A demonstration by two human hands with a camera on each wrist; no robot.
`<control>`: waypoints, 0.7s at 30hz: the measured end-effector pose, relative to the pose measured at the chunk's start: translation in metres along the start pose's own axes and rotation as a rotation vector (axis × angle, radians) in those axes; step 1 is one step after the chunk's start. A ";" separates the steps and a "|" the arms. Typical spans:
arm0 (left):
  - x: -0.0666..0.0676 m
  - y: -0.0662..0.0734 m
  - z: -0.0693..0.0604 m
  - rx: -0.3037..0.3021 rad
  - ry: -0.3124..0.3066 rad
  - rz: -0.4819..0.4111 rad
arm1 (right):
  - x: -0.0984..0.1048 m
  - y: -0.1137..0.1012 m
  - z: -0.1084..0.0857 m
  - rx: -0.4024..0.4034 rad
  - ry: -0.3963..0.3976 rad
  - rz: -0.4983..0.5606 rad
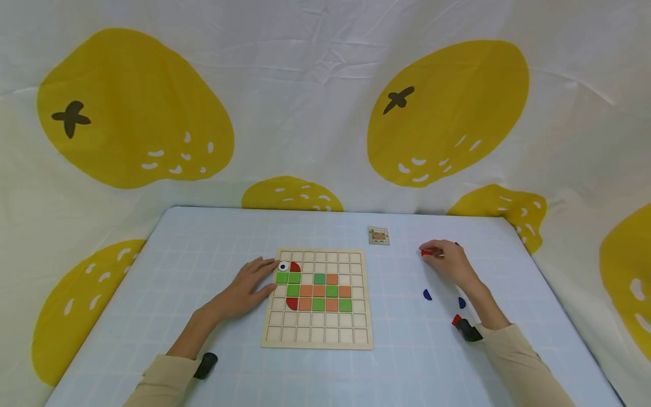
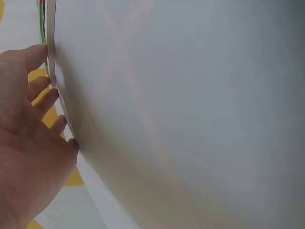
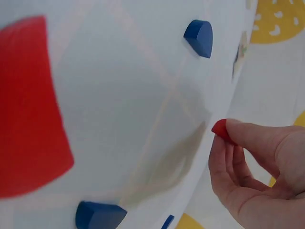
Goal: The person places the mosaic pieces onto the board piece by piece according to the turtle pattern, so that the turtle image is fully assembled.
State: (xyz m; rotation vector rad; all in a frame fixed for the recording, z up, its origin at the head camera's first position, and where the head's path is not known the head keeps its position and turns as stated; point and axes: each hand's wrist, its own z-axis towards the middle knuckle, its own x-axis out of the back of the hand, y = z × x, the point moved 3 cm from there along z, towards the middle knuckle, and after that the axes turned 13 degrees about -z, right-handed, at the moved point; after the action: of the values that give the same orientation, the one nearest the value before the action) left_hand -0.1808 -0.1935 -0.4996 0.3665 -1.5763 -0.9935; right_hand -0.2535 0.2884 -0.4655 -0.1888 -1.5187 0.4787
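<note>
My right hand (image 1: 448, 261) pinches a small red quarter-round block (image 3: 222, 130) between thumb and fingertips, over the right side of the table. The left hand (image 1: 251, 285) lies with its fingers extended, fingertips touching the left edge of the wooden grid board (image 1: 317, 337). On the board sit green squares (image 1: 294, 290), orange squares (image 1: 319, 290), two red quarter-round blocks (image 1: 292, 304) and a white eye piece (image 1: 283, 266). In the left wrist view the fingertips meet the board's side edge (image 2: 51, 38).
Right of the board lie blue quarter-round blocks (image 1: 427, 294) and another red block (image 1: 456, 320) beside the right wrist camera (image 1: 468, 330). A small pattern card (image 1: 378, 236) rests behind the board. A fruit-print curtain (image 1: 325, 130) hangs beyond the table's back edge.
</note>
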 end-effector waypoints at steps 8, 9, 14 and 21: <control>-0.001 -0.002 0.000 -0.009 -0.003 0.005 | -0.005 -0.020 -0.001 0.025 -0.012 0.055; -0.001 -0.001 0.000 -0.014 -0.002 0.003 | -0.006 -0.022 -0.001 0.031 -0.010 0.061; -0.001 0.001 -0.001 -0.027 -0.002 -0.004 | -0.010 -0.033 0.000 0.050 -0.003 0.081; 0.000 0.003 0.000 -0.022 -0.007 -0.007 | -0.018 -0.051 0.007 0.078 0.004 0.116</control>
State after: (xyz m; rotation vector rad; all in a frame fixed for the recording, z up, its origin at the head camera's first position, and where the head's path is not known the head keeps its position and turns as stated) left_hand -0.1799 -0.1920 -0.4974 0.3540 -1.5697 -1.0175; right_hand -0.2503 0.2338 -0.4607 -0.2178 -1.4878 0.6290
